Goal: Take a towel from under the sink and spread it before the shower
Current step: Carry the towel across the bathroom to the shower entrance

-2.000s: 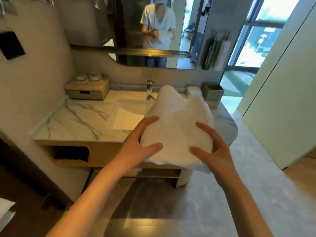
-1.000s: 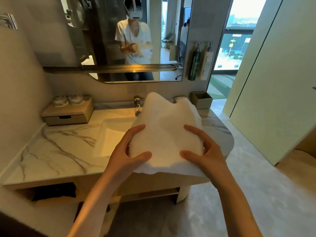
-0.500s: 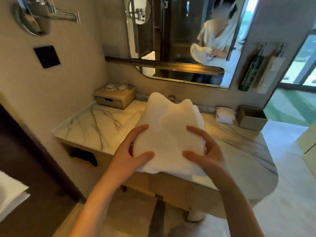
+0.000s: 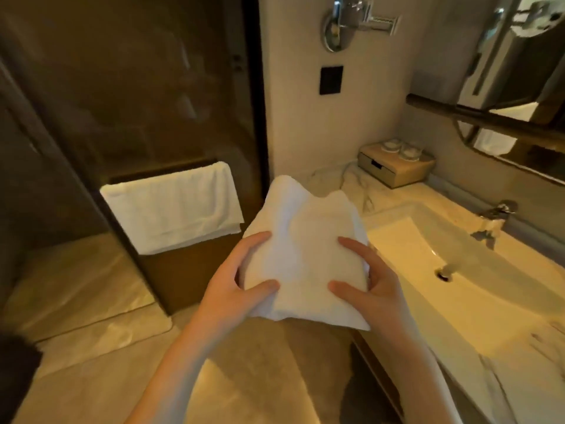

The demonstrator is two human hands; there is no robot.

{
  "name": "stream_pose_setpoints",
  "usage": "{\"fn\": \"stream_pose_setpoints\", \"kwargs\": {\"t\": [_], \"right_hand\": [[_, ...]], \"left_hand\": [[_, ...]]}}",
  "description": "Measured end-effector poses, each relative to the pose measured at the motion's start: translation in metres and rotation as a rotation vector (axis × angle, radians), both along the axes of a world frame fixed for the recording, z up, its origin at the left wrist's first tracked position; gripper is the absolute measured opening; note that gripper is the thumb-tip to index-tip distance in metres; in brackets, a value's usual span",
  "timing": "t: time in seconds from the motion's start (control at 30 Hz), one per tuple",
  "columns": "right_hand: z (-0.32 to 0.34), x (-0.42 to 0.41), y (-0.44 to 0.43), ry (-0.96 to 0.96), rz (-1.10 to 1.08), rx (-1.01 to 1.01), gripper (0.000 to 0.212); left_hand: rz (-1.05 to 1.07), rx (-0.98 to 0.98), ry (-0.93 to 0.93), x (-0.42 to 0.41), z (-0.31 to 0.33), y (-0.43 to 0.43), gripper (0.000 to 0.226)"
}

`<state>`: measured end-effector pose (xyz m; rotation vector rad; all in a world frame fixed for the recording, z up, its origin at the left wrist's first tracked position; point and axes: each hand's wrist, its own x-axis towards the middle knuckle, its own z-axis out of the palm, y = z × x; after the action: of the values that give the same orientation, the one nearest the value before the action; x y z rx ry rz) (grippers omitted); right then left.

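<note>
A folded white towel (image 4: pixel 302 255) is held up in front of me, in the middle of the head view. My left hand (image 4: pixel 232 292) grips its left side, thumb on top and fingers wrapped round the edge. My right hand (image 4: pixel 370 289) grips its right side the same way. The glass shower door (image 4: pixel 131 96) stands to the left, dark and reflective. The sink (image 4: pixel 452 270) in its marble counter lies to the right.
Another white towel (image 4: pixel 174 206) hangs on the shower door's rail. Pale stone floor (image 4: pixel 91 301) lies before the door. A small wooden box with cups (image 4: pixel 394 166), a tap (image 4: pixel 492 218) and a mirror (image 4: pixel 519 87) are at the right.
My view has swung left from the sink and mirror to the shower door. Both hands keep the same grip on the folded towel.
</note>
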<state>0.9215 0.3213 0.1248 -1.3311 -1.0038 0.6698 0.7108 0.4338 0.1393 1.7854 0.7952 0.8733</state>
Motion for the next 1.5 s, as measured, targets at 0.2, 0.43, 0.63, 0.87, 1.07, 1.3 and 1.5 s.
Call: {"fn": "stream_pose_setpoints", "kwargs": {"t": [0.2, 0.43, 0.63, 0.87, 1.07, 1.3, 1.5], "right_hand": [[0.003, -0.067, -0.020, -0.051, 0.212, -0.023, 0.059], [-0.002, -0.146, -0.122, -0.061, 0.337, -0.059, 0.060], [-0.008, -0.196, -0.225, -0.070, 0.364, -0.139, 0.064], [-0.002, -0.233, -0.302, -0.087, 0.432, -0.123, 0.063], [0.004, -0.224, -0.360, -0.102, 0.481, -0.100, 0.063], [0.001, -0.159, -0.454, -0.108, 0.481, -0.094, 0.065], [-0.018, -0.108, -0.545, -0.072, 0.548, -0.138, 0.065]], "left_hand": [[0.208, -0.048, -0.066, -0.082, -0.001, -0.072, 0.061], [0.328, -0.109, -0.092, -0.168, -0.013, -0.204, 0.064], [0.404, -0.141, -0.083, -0.219, -0.013, -0.330, 0.066], [0.501, -0.119, -0.067, -0.257, -0.013, -0.420, 0.067], [0.571, -0.122, -0.055, -0.244, -0.010, -0.489, 0.065], [0.579, -0.145, -0.003, -0.181, -0.025, -0.576, 0.071], [0.591, -0.163, 0.040, -0.135, -0.044, -0.672, 0.070]]}}
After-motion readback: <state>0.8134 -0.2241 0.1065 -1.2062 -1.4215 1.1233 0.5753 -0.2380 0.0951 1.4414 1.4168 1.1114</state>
